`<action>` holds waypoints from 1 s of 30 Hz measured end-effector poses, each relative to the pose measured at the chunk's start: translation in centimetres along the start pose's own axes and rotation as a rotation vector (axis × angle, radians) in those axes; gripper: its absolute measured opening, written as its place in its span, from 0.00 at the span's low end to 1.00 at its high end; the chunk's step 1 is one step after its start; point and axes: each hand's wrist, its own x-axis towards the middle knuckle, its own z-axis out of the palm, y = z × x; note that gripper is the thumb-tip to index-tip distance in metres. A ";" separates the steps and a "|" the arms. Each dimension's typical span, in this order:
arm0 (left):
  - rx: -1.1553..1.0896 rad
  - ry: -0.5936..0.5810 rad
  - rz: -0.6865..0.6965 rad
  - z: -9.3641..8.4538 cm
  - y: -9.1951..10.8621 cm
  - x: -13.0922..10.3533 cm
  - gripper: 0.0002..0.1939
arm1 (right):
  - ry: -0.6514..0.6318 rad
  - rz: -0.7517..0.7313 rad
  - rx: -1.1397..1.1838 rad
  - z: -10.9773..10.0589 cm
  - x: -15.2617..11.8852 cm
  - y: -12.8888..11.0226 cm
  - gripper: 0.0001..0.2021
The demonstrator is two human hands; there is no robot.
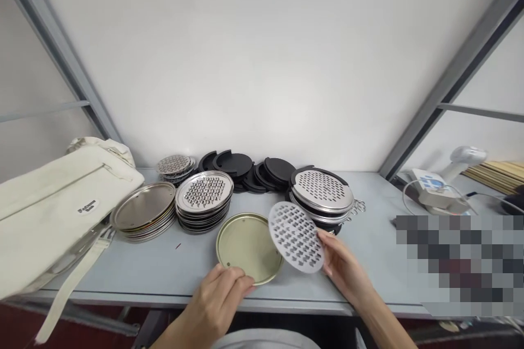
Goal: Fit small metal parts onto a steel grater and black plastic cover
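My left hand (223, 297) pinches the near rim of a round, shallow, gold-green metal lid (248, 245) at the table's front edge. A flat, light grey perforated disc (295, 237) is tilted above the table, its right edge gripped between the thumb and fingers of my right hand (341, 267). The disc's left edge overlaps the lid's right side in view. Behind the lid stands a stack of round metal grater plates (207, 193). Just beyond the disc is a pile of perforated plates with black rims (323, 191), with wire loops at its right.
Round metal lids (143, 207) are stacked at left beside a cream bag (61, 207) with a hanging strap. Smaller perforated discs (175, 165) and black round parts (235, 165) line the back wall. A white device with a cable (438, 185) stands at right, near a pixelated patch.
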 end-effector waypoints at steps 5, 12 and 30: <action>-0.039 -0.099 0.113 1.1 0.2 0.9 0.05 | -0.009 0.002 -0.260 0.1 0.5 1.4 0.20; -0.153 -0.189 0.085 1.4 0.0 0.3 0.04 | 0.045 -0.016 -0.596 -0.2 0.9 1.8 0.26; -0.527 -0.134 -0.787 2.3 -4.3 -1.1 0.10 | 0.216 -0.242 -1.302 0.9 0.4 2.8 0.23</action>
